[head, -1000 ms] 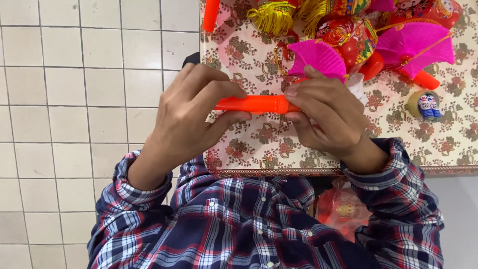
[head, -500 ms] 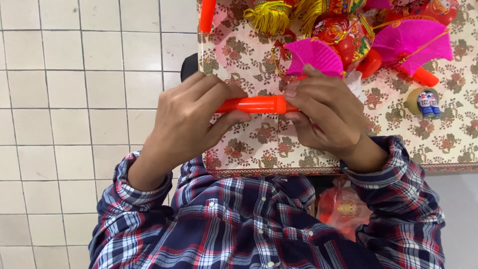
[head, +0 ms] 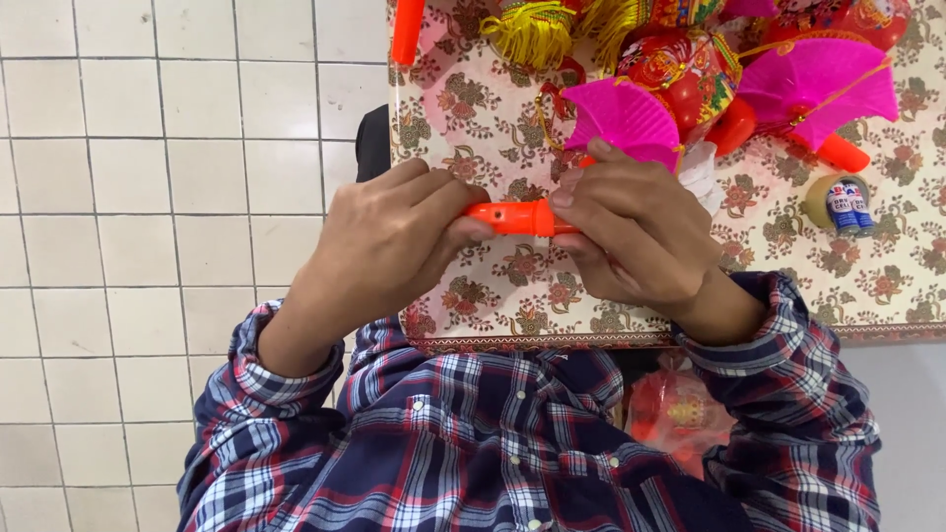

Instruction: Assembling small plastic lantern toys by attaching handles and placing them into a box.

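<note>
- Head view: our left hand [head: 394, 241] and right hand [head: 636, 236] both closed on the orange handle [head: 517, 217].
- Pink fan lantern [head: 623, 116] looks attached; seating we can't confirm.

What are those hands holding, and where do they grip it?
An orange plastic stick: left hand grips its left end, right hand its right end.

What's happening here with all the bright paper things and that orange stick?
A person in a plaid shirt holds an orange plastic stick level between both hands, the left hand at one end and the right hand at the other, above a floral-covered table. A pink paper fan sits just behind the right hand. More pink fans, red lanterns and yellow tassels are piled further back.
</note>
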